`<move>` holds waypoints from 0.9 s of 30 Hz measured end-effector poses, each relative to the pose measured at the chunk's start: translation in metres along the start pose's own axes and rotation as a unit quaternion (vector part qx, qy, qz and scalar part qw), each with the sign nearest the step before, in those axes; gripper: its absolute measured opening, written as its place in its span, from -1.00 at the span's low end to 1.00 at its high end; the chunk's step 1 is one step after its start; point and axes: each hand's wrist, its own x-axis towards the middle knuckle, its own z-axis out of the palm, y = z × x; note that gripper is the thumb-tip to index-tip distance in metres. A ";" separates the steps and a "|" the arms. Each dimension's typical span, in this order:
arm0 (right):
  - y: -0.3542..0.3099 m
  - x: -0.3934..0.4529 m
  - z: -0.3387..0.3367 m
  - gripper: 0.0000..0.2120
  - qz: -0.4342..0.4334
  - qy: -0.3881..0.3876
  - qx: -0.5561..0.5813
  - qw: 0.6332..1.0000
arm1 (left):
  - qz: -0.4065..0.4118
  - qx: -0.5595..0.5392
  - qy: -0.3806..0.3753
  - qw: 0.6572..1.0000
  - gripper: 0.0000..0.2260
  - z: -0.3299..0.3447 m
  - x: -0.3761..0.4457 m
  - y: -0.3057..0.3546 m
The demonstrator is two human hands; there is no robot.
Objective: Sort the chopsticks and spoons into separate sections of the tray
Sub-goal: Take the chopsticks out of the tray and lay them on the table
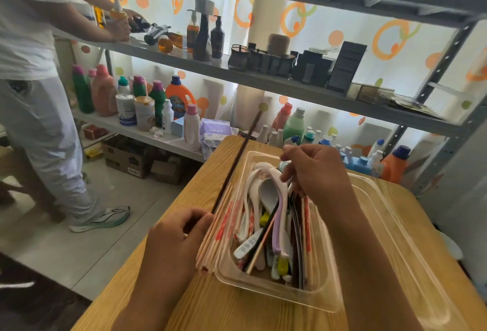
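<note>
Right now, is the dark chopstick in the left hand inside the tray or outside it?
Outside. The left hand holds the dark chopstick beyond the tray's left wall, tip raised toward the shelves.

A light wooden table (210, 304) is shown. A clear plastic tray (326, 301) is set on it, and a bundle of pale chopsticks (218, 228) apparently lies alongside the tray's left wall.
</note>
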 end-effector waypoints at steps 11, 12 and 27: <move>0.031 0.024 -0.034 -0.81 0.126 -0.007 -0.186 0.974 | -0.090 0.211 0.030 0.973 -0.86 0.001 0.008 -0.025; 0.032 0.024 -0.034 -0.82 0.129 -0.007 -0.191 0.973 | -0.089 0.220 0.020 0.971 -0.86 0.001 0.008 -0.026; 0.043 0.028 -0.027 -0.84 0.187 -0.066 -0.256 0.946 | -0.055 0.221 -0.032 0.973 -0.88 0.006 0.007 -0.028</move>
